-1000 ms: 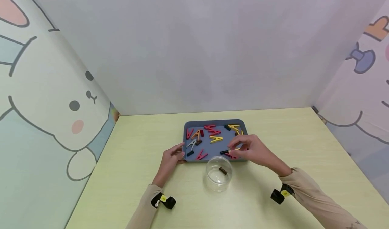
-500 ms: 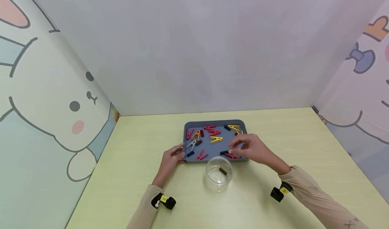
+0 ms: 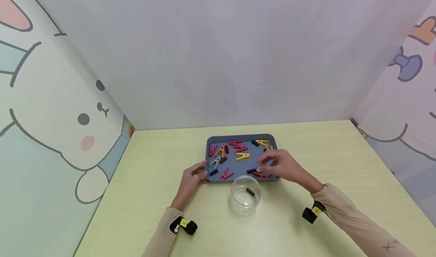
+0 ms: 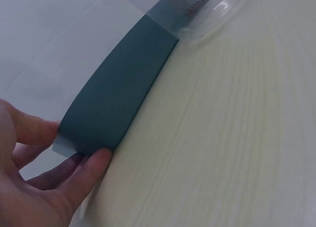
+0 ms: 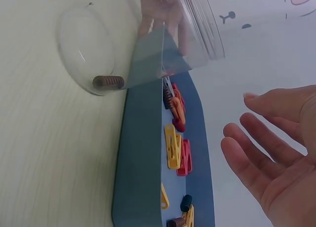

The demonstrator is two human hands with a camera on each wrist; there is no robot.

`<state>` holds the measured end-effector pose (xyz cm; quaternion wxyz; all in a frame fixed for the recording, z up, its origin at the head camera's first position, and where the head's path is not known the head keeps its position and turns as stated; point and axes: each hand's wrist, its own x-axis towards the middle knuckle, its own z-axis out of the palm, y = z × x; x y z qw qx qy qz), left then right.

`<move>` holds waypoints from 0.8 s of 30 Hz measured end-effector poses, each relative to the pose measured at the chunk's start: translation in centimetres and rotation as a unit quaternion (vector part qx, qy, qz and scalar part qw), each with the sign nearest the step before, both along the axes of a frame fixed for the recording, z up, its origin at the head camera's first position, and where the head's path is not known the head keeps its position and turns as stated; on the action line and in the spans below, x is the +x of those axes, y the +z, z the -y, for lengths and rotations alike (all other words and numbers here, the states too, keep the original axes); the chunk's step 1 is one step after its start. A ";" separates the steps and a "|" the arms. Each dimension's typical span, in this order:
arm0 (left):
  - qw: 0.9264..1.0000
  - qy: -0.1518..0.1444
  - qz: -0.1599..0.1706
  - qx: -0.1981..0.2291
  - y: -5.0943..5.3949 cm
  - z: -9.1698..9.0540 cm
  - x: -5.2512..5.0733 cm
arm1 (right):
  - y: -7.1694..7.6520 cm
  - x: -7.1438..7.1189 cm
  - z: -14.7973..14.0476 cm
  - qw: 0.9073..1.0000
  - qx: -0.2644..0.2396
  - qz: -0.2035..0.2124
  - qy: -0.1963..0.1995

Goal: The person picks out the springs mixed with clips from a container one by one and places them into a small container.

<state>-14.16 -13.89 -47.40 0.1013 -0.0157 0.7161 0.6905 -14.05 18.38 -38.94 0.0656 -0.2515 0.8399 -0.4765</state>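
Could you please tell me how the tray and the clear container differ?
Shape: the tray is rectangular, while the container is round.
Look: the tray is opaque grey-blue; the container is see-through.
Contents: the tray bears many clips and dark ridged pieces; the container holds one brown ridged piece.
Contact: the left hand grips the tray; no hand touches the container.
Both stand on the table.

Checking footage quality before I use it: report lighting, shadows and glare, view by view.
Head: bright and fairly even, with a soft shadow on the table beside the right sleeve; left wrist: dim and bluish, with a white glint on the clear jar; right wrist: also dim, with a small, faint glint on the same clear jar.
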 end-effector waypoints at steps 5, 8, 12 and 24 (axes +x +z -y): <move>1.000 0.016 -0.006 -0.007 -1.9 0.0 -0.6 | -0.2 -0.1 0.1 1.000 -0.003 0.006 -0.002; 1.000 0.019 -0.013 -0.012 -2.0 -0.1 -0.6 | -1.7 -0.7 -0.2 1.000 -0.007 0.008 -0.003; 1.000 0.018 -0.016 -0.012 -1.9 0.0 -0.6 | -3.1 -1.4 -0.5 1.000 -0.009 0.007 -0.003; 1.000 0.017 -0.017 -0.014 -2.1 0.1 -0.6 | -4.1 -2.1 -0.8 1.000 0.006 -0.012 -0.004</move>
